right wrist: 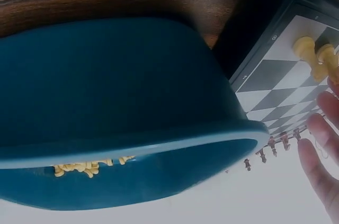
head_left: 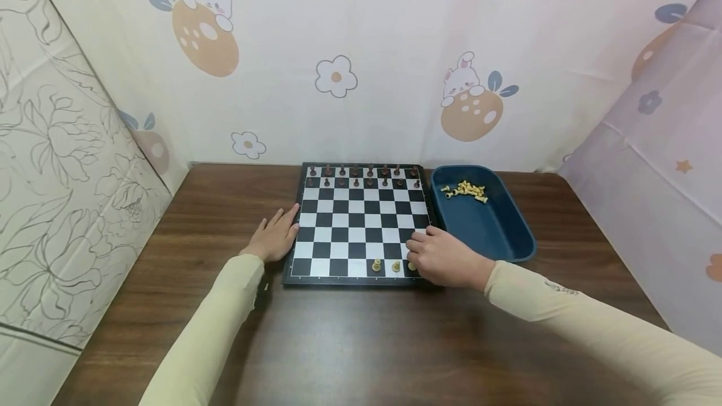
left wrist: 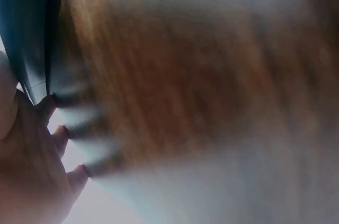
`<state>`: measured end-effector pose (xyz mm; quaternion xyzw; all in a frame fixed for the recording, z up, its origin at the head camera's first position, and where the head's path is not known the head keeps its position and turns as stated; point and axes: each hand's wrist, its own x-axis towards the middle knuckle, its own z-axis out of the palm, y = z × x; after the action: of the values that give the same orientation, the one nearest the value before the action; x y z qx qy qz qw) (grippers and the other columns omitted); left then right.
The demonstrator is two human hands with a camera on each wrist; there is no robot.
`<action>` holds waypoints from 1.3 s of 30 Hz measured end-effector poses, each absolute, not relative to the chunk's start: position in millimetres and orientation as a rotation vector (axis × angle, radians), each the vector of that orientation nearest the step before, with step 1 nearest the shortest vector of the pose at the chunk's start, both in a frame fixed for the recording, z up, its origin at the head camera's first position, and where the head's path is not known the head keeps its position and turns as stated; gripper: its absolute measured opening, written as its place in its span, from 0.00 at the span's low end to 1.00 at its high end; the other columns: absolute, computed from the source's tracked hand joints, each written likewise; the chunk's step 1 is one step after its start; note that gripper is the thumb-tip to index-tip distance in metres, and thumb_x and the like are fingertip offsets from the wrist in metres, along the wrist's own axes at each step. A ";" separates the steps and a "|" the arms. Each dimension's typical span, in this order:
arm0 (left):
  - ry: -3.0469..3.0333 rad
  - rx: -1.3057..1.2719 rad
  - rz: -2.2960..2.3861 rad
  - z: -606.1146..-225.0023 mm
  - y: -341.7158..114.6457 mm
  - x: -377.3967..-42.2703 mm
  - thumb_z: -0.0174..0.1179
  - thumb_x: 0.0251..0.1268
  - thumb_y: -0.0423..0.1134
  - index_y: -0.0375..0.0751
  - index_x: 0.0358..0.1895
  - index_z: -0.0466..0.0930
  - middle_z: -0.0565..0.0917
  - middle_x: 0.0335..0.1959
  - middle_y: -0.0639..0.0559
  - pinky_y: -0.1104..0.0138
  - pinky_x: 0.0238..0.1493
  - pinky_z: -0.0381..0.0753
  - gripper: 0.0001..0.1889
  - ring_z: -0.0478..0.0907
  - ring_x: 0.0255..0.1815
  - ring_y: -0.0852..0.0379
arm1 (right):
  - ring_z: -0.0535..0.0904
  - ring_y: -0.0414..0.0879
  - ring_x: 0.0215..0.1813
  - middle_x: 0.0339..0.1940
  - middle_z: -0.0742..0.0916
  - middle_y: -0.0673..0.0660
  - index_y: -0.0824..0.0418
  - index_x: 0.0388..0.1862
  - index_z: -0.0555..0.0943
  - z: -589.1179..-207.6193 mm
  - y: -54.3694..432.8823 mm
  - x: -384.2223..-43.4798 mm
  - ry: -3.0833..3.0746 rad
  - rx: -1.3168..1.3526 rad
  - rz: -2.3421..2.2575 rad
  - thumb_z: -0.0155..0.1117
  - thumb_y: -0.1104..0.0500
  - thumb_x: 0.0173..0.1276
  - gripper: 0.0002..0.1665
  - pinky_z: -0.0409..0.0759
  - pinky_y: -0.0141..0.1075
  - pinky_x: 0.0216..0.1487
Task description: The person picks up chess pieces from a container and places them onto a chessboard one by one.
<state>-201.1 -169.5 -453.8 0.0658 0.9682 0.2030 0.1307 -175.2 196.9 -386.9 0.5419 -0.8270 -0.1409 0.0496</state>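
Observation:
A black-and-white chessboard (head_left: 340, 221) lies on the brown table, dark red pieces lined up along its far two rows. My left hand (head_left: 274, 235) rests beside the board's left edge with fingers extended, the fingertips right at the frame. At the near right corner, my right hand (head_left: 442, 260) reaches over the board with bent fingers, pinching a pale yellow chess piece (head_left: 412, 265) at its fingertips. Two more yellow pieces, one (head_left: 376, 265) and another (head_left: 396, 265), stand left of it on the nearest row. The right wrist view shows fingers (right wrist: 320, 128) close to the yellow pieces (right wrist: 306, 49).
A blue plastic tray (head_left: 516, 221) stands against the board's right side, with several yellow chess pieces (head_left: 470, 189) heaped at its far end. Behind the table (head_left: 350, 343) hangs a patterned curtain (head_left: 389, 24), and patterned panels flank both sides.

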 end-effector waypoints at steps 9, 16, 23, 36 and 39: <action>2.811 0.188 0.594 -452.3 -169.3 -201.0 0.32 0.77 0.48 0.44 0.77 0.41 0.49 0.76 0.44 0.42 0.70 0.36 0.30 0.41 0.76 0.42 | 0.77 0.45 0.36 0.34 0.85 0.52 0.56 0.34 0.85 -379.8 204.7 -176.2 -2.477 1.593 -0.340 0.69 0.54 0.57 0.08 0.74 0.37 0.33; 2.818 0.197 0.593 -451.7 -170.7 -201.7 0.32 0.77 0.49 0.44 0.77 0.41 0.49 0.76 0.44 0.42 0.70 0.36 0.30 0.41 0.76 0.42 | 0.76 0.46 0.35 0.34 0.84 0.52 0.57 0.36 0.85 -370.3 221.3 -183.4 -2.494 1.503 -0.308 0.71 0.52 0.56 0.12 0.71 0.36 0.30; 2.813 0.197 0.579 -451.1 -169.1 -203.1 0.32 0.77 0.48 0.44 0.77 0.41 0.49 0.76 0.44 0.42 0.70 0.36 0.30 0.41 0.76 0.42 | 0.75 0.46 0.34 0.30 0.83 0.52 0.58 0.35 0.86 -362.5 231.8 -199.7 -2.548 1.388 -0.223 0.71 0.55 0.56 0.10 0.71 0.37 0.30; 2.801 0.178 0.580 -451.3 -168.7 -200.7 0.34 0.77 0.48 0.43 0.77 0.42 0.50 0.76 0.43 0.42 0.70 0.37 0.30 0.41 0.76 0.41 | 0.73 0.49 0.29 0.26 0.81 0.54 0.61 0.32 0.85 -355.3 252.1 -258.3 -2.654 1.113 -0.268 0.69 0.59 0.56 0.07 0.70 0.39 0.23; 2.804 0.177 0.582 -451.6 -169.6 -199.0 0.34 0.77 0.48 0.43 0.77 0.42 0.50 0.76 0.43 0.41 0.70 0.37 0.30 0.42 0.76 0.41 | 0.74 0.50 0.29 0.26 0.81 0.54 0.61 0.32 0.85 -357.2 255.6 -268.6 -2.702 1.058 -0.274 0.69 0.60 0.56 0.07 0.75 0.42 0.27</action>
<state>-199.0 -169.6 -451.6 0.0611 0.9682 0.2009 0.1357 -268.6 255.6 -357.2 0.3605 -0.9211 -0.0933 0.1134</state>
